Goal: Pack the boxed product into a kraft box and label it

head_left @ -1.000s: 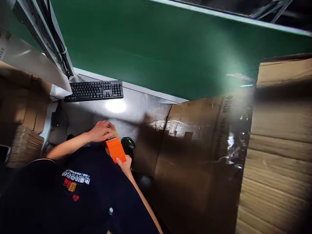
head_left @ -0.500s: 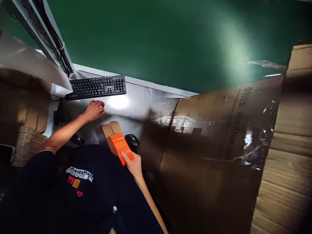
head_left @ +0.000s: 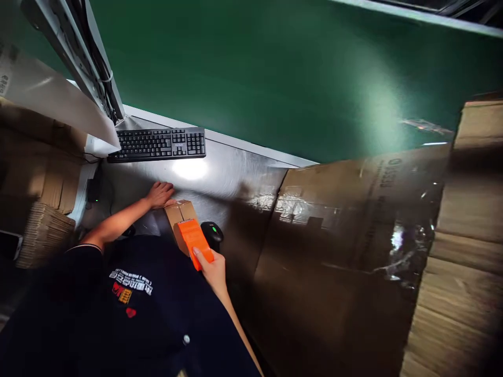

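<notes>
A small brown cardboard box [head_left: 181,210] stands on the metal tabletop close to my body. My right hand [head_left: 213,267] grips an orange tape dispenser [head_left: 195,242], which lies over the top of the box along its seam. At the far left corner of the box is my left hand [head_left: 160,195], its thumb apart from the bent fingers and nothing visible in them. The thumb reaches the box's edge; whether it presses on it I cannot tell. Right beside the box is a black barcode scanner [head_left: 212,234] with a green light.
A black keyboard [head_left: 161,144] lies beyond my left hand. Behind the metal tabletop [head_left: 231,162] runs a wide green surface [head_left: 251,78]. A large flat cardboard sheet [head_left: 314,262] covers the right side, next to stacked cardboard [head_left: 456,272]. More folded cartons [head_left: 49,230] are piled at the left.
My left hand has moved right and toward me, from open tabletop to the box's far left corner. My right hand keeps the tape dispenser over the box. The view has shifted slightly.
</notes>
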A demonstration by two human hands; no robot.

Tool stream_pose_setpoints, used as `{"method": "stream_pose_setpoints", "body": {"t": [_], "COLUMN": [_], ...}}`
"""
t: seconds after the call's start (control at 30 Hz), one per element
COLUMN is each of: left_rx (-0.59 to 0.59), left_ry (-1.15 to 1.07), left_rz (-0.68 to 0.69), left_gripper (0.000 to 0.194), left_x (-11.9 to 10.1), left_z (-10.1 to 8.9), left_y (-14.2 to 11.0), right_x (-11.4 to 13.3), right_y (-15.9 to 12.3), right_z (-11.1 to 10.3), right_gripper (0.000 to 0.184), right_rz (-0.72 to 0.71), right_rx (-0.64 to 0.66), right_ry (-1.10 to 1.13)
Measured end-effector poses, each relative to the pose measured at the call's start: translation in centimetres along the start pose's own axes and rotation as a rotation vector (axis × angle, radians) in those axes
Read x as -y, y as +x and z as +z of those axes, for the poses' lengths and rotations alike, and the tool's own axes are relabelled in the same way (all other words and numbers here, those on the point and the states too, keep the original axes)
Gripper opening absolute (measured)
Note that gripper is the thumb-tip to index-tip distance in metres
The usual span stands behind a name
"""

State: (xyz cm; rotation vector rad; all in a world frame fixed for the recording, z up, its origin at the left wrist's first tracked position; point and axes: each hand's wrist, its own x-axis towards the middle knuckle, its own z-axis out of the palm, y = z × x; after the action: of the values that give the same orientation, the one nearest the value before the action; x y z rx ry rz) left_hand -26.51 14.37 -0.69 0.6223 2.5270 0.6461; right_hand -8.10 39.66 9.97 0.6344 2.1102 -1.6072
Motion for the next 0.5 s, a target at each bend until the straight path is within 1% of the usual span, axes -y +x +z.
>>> {"method": "stream_pose_setpoints", "body": {"t": [0.07,0.1,0.13,0.2,0.23,0.3,0.33,0.4,0.43,0.47,0.5], "left_rx": [-0.067,-0.075,-0.049,0.082,0.152,0.235,0.245,0.207,0.192,0.193,0.219], "left_ry": [-0.227,-0.361,-0.502,-0.728,-0.788,-0.854,-0.865,-0.868,-0.876,-0.866,-0.824], "left_rz": [-0.071,-0.101,-0.118,-0.118,-0.112,-0.14,-0.162,-0.179,-0.149,-0.078,0.028], "left_gripper": [0.056,0.061,0.066,0.077,0.082,0.091,0.097,0.102,0.1,0.096,0.094], "left_x": [-0.1,-0.3,-0.6,-1.2,-1.5,-1.8,-1.8,-1.6,-1.5,-1.4,-1.3], "left_z": [-0.2,-0.2,0.0,0.7,1.1,1.3,1.0,-0.5,-1.6,-2.7,-3.9], "left_y": [-0.5,-1.0,-1.5,-2.8,-3.4,-4.1,-4.3,-4.2,-4.0,-3.6,-3.3], "right_x": [-0.1,-0.1,-0.2,-0.2,-0.3,-0.2,-0.2,-0.1,-0.1,0.0,0.0], "right_y": [0.0,0.0,0.0,0.1,0.1,0.2,0.3,0.4,0.4,0.5,0.6], "right_z": [0.0,-0.1,-0.1,-0.1,-0.1,-0.1,0.0,0.0,0.1,0.1,0.2], "right_gripper": [0.046,0.046,0.045,0.046,0.047,0.048,0.048,0.048,0.049,0.049,0.049], "right_rz": [-0.001,0.0,0.0,-0.004,-0.007,-0.02,-0.029,-0.047,-0.055,-0.061,-0.064], "right_rx": [-0.004,-0.002,0.004,0.016,0.021,0.027,0.03,0.046,0.055,0.063,0.068], "right_ry": [0.0,0.003,0.007,0.021,0.03,0.043,0.045,0.048,0.05,0.056,0.065]}}
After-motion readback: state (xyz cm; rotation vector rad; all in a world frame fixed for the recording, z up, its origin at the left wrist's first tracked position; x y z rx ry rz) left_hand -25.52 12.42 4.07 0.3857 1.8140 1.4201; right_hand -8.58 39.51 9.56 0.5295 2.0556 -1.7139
